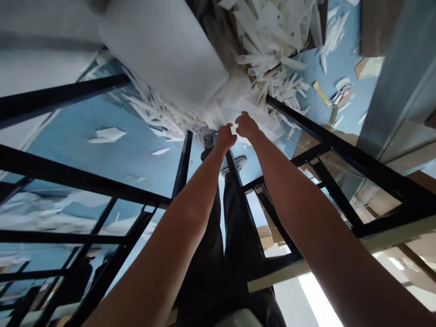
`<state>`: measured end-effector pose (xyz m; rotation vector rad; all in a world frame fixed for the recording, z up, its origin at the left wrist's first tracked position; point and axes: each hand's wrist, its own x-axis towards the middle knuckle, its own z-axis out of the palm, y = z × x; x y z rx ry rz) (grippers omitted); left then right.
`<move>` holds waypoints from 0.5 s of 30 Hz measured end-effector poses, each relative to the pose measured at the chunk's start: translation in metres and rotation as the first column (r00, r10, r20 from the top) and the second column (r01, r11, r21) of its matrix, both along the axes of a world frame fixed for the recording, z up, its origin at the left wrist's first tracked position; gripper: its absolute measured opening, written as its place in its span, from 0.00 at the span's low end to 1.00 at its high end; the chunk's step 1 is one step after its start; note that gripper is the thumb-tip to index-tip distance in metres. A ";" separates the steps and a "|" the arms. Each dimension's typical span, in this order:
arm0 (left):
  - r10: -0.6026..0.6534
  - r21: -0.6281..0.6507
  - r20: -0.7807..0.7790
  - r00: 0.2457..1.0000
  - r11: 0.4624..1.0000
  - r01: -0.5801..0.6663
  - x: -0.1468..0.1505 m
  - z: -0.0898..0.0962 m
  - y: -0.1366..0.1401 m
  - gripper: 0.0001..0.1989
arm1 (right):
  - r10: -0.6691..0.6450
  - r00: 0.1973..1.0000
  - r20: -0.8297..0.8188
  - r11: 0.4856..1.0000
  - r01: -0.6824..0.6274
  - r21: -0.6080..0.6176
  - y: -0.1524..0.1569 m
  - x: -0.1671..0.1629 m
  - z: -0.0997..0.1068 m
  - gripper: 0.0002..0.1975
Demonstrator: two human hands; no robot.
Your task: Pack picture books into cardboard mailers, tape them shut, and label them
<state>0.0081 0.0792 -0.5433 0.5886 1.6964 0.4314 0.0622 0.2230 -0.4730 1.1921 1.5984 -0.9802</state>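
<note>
Both my arms reach down and forward, and my two hands are close together over a heap of white packing scraps. My left hand point(226, 137) is curled, thumb and fingers drawn together. Just to its right, my right hand point(246, 126) is also curled with bent fingers. Behind and under them lies a thin, pale white sheet point(267, 119), which looks like foam. Whether the fingers pinch its near edge or some other thin piece cannot be made out. A large white foam block or bag point(170, 50) stands just beyond my left hand.
Black metal frames point(68, 175) flank me left and right, with a bar point(306, 120) reaching near my right hand. Piles of white strips point(272, 27) lie ahead on the blue floor point(146, 159). A grey post point(402, 81) stands right. My shoes point(207, 138) are below my hands.
</note>
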 end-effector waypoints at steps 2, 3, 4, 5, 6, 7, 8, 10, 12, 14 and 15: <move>-0.014 -0.071 -0.003 1.000 0.997 0.013 -0.002 -0.017 0.000 0.33 | -0.004 1.000 0.017 1.000 0.004 -0.019 0.003 0.010 -0.017 0.27; -0.018 -0.102 0.000 1.000 0.995 0.018 -0.002 -0.028 0.000 0.34 | -0.012 1.000 0.026 1.000 0.012 -0.028 0.004 0.017 -0.029 0.27; -0.021 -0.113 0.007 1.000 0.993 0.022 -0.002 -0.040 0.000 0.35 | -0.017 0.999 0.034 0.999 0.018 -0.036 0.005 0.025 -0.042 0.27; -0.023 -0.112 0.012 1.000 0.993 0.024 -0.001 -0.053 0.000 0.35 | -0.019 0.999 0.038 0.999 0.020 -0.043 0.004 0.033 -0.057 0.26; -0.023 -0.105 0.014 1.000 0.994 0.024 0.000 -0.066 -0.001 0.35 | -0.018 0.999 0.038 0.999 0.020 -0.051 0.003 0.041 -0.072 0.26; -0.021 -0.101 0.014 1.000 0.995 0.022 0.001 -0.078 -0.003 0.34 | -0.013 0.999 0.029 0.998 0.015 -0.058 0.002 0.048 -0.086 0.26; -0.015 -0.105 0.013 1.000 0.994 0.016 0.002 -0.090 -0.005 0.33 | -0.001 1.000 0.010 0.998 0.001 -0.062 0.001 0.055 -0.098 0.26; 0.011 -0.133 0.017 1.000 0.991 -0.009 0.002 -0.107 -0.010 0.32 | 0.040 0.999 -0.035 0.998 -0.041 -0.039 -0.002 0.065 -0.115 0.27; 0.041 -0.162 0.028 0.999 0.986 -0.036 0.001 -0.115 -0.015 0.33 | 0.075 0.996 -0.055 0.997 -0.074 0.009 -0.003 0.068 -0.121 0.26; 0.065 -0.171 0.037 0.997 0.984 -0.058 -0.001 -0.113 -0.017 0.38 | 0.069 0.996 -0.050 0.997 -0.068 0.033 -0.003 0.063 -0.116 0.22; 0.073 -0.169 0.036 0.997 0.983 -0.066 -0.003 -0.107 -0.017 0.40 | 0.049 0.997 -0.053 0.999 -0.048 0.022 -0.002 0.058 -0.110 0.19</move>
